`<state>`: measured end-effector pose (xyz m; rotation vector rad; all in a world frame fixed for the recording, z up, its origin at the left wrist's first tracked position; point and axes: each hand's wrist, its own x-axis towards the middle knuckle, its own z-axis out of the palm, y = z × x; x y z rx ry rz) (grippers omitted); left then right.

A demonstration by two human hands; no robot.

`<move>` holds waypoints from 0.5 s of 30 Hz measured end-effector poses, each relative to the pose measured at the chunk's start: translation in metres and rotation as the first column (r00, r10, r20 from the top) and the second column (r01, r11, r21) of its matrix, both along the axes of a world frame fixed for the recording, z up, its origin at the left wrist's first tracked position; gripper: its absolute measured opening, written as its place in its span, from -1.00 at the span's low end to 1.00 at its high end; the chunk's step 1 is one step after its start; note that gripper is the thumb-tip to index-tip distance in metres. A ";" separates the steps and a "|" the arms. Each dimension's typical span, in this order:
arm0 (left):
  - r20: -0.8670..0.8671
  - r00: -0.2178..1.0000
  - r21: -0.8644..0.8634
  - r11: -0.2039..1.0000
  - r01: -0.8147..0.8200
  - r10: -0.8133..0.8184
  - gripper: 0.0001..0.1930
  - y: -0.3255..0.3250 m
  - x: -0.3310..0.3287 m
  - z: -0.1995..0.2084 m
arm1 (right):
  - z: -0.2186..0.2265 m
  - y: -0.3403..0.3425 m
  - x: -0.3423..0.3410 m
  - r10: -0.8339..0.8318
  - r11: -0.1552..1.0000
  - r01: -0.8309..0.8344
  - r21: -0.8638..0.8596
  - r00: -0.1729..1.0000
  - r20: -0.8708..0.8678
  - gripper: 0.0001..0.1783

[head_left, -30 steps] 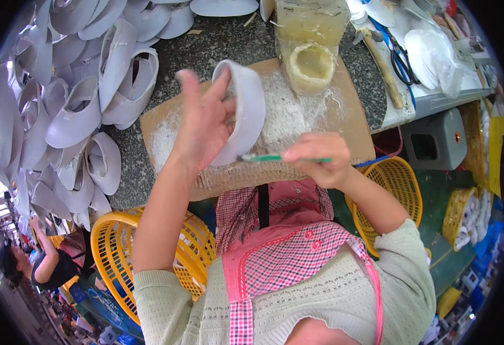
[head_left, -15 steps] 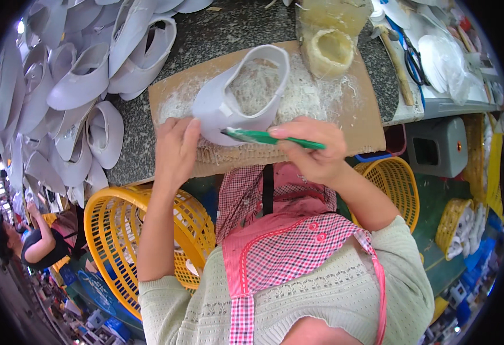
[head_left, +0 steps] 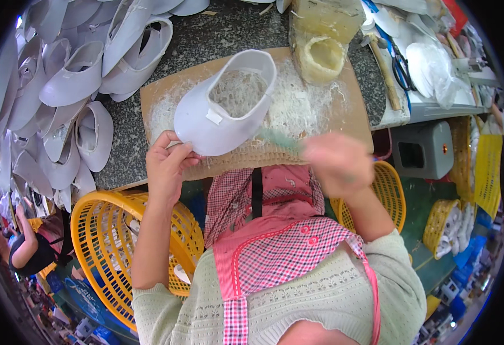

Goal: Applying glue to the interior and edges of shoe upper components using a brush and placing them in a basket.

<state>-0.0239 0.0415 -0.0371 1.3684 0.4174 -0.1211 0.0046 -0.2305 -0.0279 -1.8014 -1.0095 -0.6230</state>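
A white shoe upper (head_left: 229,135) rests over a glue-smeared cardboard sheet (head_left: 352,112), its opening away from me and a small white tab on its front. At the near left edge of its toe, my left hand (head_left: 168,167) pinches the rim between thumb and fingers. My right hand (head_left: 341,161), smeared by motion, is closed round a green-handled brush (head_left: 281,139). The blurred brush lies just to the right of the upper's near side; whether it touches cannot be made out. Behind stands a yellowish, glue-crusted pot (head_left: 327,57).
Many white shoe uppers (head_left: 73,75) are heaped on the speckled worktop (head_left: 223,31) at left. Yellow baskets (head_left: 94,247) stand below the worktop's edge. Scissors (head_left: 401,72) and a wooden-handled tool (head_left: 385,77) lie at right, above a grey stool (head_left: 422,149). A co-worker (head_left: 30,241) is at far left.
My left hand has shifted from lying beside the upper to pinching its toe edge, and the upper has tilted and moved slightly left. My right hand has swung right and down with the brush.
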 end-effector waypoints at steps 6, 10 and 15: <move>0.003 0.998 -0.045 0.997 -0.065 0.066 -0.92 0.006 -0.014 0.001 | -0.022 0.005 0.050 -0.078 0.996 0.075 -0.057 0.995 -0.057 -0.73; 0.037 0.997 0.034 0.997 -0.073 0.071 -0.92 -0.001 -0.009 0.012 | -0.002 0.001 0.051 -0.119 0.993 0.118 -0.022 0.992 -0.048 -0.75; 0.040 0.999 0.095 0.995 -0.022 0.018 -0.91 -0.008 0.000 0.020 | -0.005 0.005 0.043 0.056 0.995 -0.065 -0.082 0.993 -0.109 -0.76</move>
